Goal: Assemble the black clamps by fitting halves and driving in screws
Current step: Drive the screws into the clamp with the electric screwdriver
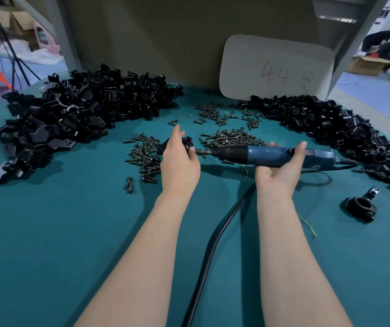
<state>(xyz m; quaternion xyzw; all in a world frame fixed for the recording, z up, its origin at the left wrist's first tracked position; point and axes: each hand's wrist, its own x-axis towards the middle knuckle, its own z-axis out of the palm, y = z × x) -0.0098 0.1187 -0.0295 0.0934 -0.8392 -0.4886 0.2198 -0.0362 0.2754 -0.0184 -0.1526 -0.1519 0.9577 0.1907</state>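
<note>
Head view: right hand [277, 168] drives screwdriver [267, 156] into held clamp [184, 143].

The table, placed from the screwdriver

The screwdriver [267, 156] lies across my right grip [279, 171] above the table [47, 232], its tip at the clamp [185, 143] in my left grip [180, 161]. Loose screws [231, 138] lie just behind it and left of its tip. One pile of clamp halves [71, 114] sits well to its left, the other pile [330, 128] behind and right. A card [276, 69] stands well behind it. A finished clamp [359, 205] sits right of it, nearer me, and the cable [213, 244] runs from it toward me.
</note>
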